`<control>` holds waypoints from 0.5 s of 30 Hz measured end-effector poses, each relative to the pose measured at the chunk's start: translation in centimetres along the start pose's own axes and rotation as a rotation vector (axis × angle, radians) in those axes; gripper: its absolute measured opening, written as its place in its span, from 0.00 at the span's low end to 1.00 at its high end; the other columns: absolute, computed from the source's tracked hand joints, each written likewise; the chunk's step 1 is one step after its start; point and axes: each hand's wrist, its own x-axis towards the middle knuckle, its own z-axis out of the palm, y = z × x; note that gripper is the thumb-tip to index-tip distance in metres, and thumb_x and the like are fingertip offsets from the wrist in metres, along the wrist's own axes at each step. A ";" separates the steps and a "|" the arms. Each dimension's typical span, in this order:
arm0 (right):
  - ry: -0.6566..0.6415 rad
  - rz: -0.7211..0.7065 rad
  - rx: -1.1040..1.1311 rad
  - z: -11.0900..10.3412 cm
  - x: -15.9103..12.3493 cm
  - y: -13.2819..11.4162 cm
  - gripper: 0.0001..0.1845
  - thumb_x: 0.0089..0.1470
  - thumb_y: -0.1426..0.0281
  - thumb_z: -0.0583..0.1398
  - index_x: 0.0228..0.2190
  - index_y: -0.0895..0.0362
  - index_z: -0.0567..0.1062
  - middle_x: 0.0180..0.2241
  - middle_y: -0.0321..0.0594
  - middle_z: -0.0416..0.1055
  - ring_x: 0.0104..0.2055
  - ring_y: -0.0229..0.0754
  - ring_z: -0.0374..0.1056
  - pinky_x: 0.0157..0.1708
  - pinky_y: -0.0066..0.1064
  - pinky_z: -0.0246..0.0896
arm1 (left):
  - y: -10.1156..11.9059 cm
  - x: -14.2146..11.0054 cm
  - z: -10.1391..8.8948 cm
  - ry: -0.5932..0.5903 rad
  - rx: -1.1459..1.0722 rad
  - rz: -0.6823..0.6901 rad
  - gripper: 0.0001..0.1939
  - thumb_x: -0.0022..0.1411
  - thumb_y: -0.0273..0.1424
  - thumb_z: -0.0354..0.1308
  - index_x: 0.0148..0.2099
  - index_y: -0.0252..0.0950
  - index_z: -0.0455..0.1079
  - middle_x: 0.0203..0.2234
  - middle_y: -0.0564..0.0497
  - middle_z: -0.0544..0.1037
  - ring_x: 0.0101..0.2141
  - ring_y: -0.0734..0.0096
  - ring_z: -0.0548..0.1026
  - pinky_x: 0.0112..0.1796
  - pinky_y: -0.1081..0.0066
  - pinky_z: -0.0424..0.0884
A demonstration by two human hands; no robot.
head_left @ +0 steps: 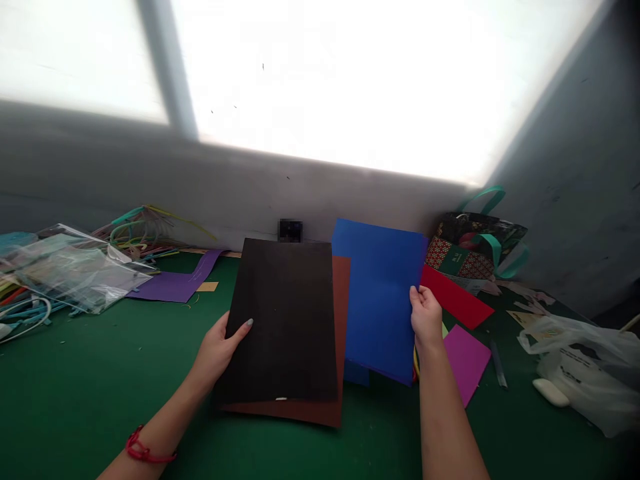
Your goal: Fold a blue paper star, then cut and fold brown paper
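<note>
Hands (223, 347) gripping sheets (285, 313), short edges uppermost

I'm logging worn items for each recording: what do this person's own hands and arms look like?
The left hand and right hand are ungloved, with no sleeves in view. A red, knotted-looking cord bracelet circles the left forearm. No bracelet shows on the right arm.

Black sheet (285, 313): smooth, matt paper. Blue sheet (381, 297): matt paper. Clear pouch (93, 277): glossy plastic. Carrier bag (595, 390): crinkled plastic.
</note>
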 end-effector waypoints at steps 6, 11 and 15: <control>0.441 0.091 0.017 -2.3 1.1 0.9 0.23 0.47 0.54 0.54 0.39 0.59 0.67 0.35 0.45 0.68 0.38 0.46 0.64 0.35 0.35 0.61 | 0.1 1.3 -3.7 0.043 0.240 -0.048 0.24 0.47 0.46 0.58 0.44 0.38 0.67 0.41 0.46 0.75 0.38 0.55 0.74 0.31 0.68 0.73; 0.504 0.147 0.077 -3.7 1.9 1.5 0.24 0.45 0.54 0.55 0.39 0.59 0.68 0.38 0.48 0.67 0.40 0.49 0.64 0.35 0.38 0.63 | -1.1 2.5 -6.2 0.064 0.424 -0.109 0.25 0.45 0.47 0.58 0.42 0.36 0.68 0.37 0.44 0.76 0.32 0.55 0.75 0.23 0.70 0.71; 0.479 0.156 0.094 -3.4 2.1 1.8 0.26 0.44 0.53 0.55 0.39 0.59 0.67 0.37 0.47 0.67 0.41 0.49 0.64 0.37 0.39 0.63 | -2.4 2.8 -6.6 0.106 0.708 -0.040 0.24 0.50 0.46 0.53 0.44 0.35 0.67 0.37 0.42 0.75 0.32 0.53 0.75 0.21 0.71 0.68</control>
